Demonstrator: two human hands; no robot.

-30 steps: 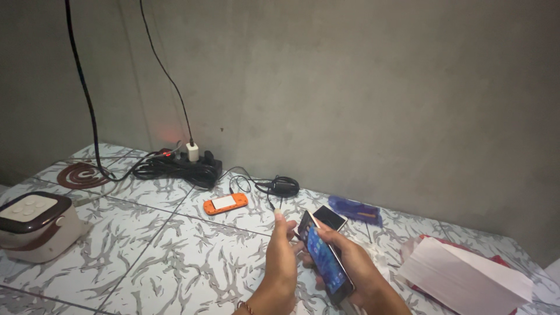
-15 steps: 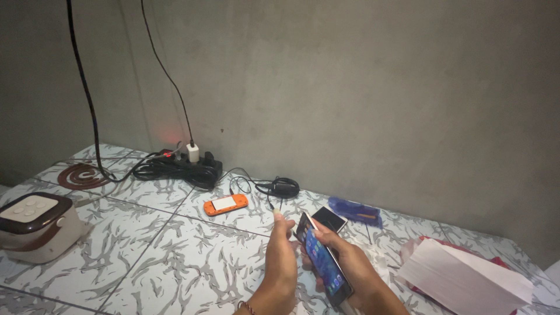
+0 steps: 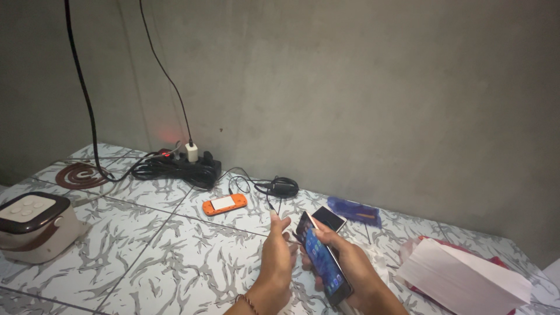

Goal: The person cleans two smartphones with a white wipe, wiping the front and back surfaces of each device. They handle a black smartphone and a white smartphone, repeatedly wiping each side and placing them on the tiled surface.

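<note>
My right hand (image 3: 356,268) grips a smartphone (image 3: 322,262) with its screen lit, tilted up above the tiled floor. My left hand (image 3: 277,256) is just left of the phone's top end. Its fingertips are pinched on the end of a thin black cable (image 3: 269,204), which runs back to a black adapter (image 3: 284,186). A second, dark phone (image 3: 331,217) lies flat on the tiles just behind the held one.
An orange handheld console (image 3: 224,203) lies on the floor. A black power strip (image 3: 186,166) with a white charger (image 3: 191,151) sits by the grey wall. A white box-shaped device (image 3: 32,224) is at left; a blue packet (image 3: 356,210) and white paper (image 3: 466,274) are at right.
My left hand has tipped over and closed in toward the phone's top end. The phone has dropped slightly and stays in my right hand.
</note>
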